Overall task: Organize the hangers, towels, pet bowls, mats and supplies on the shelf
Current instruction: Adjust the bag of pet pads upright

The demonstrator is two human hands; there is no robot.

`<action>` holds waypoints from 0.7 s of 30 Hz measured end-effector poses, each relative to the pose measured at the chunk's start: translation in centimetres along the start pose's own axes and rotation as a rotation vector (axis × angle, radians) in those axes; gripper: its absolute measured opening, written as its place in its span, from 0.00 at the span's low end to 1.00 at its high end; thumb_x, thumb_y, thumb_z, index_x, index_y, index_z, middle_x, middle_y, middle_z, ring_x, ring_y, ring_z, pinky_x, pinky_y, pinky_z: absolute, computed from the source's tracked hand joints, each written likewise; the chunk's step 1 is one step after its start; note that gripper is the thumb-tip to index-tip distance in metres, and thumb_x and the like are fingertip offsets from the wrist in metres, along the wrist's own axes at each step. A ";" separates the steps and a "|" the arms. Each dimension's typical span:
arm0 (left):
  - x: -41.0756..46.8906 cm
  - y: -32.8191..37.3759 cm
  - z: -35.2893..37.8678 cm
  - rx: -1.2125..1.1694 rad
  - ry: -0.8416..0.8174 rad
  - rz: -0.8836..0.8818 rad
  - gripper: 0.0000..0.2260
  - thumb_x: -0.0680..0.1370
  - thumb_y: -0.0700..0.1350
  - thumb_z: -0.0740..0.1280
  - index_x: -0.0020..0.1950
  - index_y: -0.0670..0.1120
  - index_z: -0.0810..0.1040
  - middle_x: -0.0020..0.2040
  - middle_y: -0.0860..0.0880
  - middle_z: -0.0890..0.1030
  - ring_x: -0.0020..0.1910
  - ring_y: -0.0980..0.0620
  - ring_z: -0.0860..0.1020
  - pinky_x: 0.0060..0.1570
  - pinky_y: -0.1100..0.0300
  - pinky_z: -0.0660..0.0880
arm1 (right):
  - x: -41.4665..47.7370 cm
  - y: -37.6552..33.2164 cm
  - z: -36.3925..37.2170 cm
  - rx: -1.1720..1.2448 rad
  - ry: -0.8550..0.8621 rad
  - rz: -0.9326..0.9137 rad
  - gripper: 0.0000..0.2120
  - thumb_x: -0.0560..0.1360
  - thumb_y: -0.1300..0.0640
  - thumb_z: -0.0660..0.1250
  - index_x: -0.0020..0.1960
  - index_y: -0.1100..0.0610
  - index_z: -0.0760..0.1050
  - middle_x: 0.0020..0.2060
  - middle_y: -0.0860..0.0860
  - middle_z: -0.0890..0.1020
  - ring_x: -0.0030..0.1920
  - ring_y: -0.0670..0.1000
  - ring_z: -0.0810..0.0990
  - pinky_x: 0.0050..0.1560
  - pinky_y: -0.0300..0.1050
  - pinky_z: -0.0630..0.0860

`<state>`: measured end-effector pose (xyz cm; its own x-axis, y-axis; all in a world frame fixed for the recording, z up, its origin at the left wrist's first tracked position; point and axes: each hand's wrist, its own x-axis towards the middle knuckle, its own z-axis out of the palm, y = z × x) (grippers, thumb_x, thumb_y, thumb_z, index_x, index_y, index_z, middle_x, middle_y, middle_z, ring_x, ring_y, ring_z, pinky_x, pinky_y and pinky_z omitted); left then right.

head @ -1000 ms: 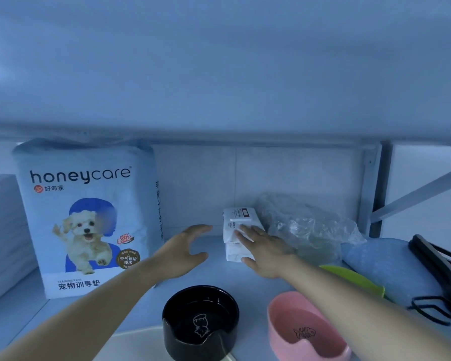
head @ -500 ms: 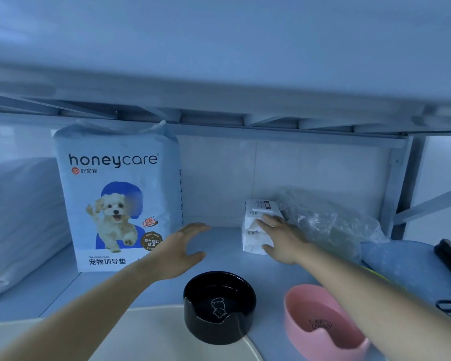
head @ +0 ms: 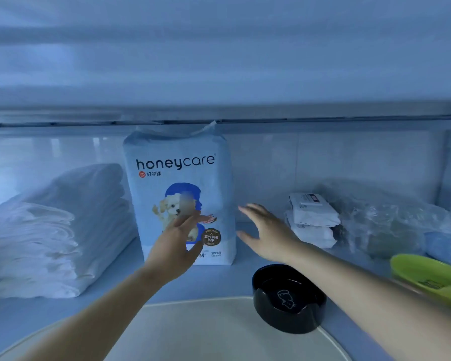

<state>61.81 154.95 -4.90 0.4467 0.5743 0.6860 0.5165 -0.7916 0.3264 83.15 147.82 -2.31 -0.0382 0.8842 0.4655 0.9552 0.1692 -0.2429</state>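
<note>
Right hand (head: 268,235), fingers spread, over the shelf (head: 241,278) gap between honeycare pack (head: 179,152) and wipe packs (head: 313,217); left hand (head: 176,246), fingers straight, blurred, before pack front.

The left hand (head: 176,246) has blurred fingers (head: 186,208) that hide part of the dog printed on the honeycare pad pack (head: 179,165). At 4 o'clock the green bowl (head: 427,276) runs off the edge, at 6 o'clock the cream mat (head: 206,332) too. What the clear plastic bag (head: 391,220) at 3 o'clock holds cannot be told
</note>
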 end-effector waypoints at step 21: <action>-1.2 -10.5 -3.9 -0.598 -0.154 -0.554 0.37 0.71 0.38 0.70 0.74 0.56 0.58 0.70 0.54 0.66 0.65 0.50 0.72 0.53 0.57 0.70 | 2.6 -6.5 6.0 0.327 0.151 0.339 0.41 0.75 0.47 0.64 0.77 0.56 0.43 0.77 0.49 0.49 0.75 0.48 0.52 0.70 0.40 0.54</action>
<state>53.02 161.73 -6.62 0.3589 0.9015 0.2416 0.2346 -0.3377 0.9116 75.07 151.65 -4.63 0.3249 0.8442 0.4263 0.7635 0.0318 -0.6450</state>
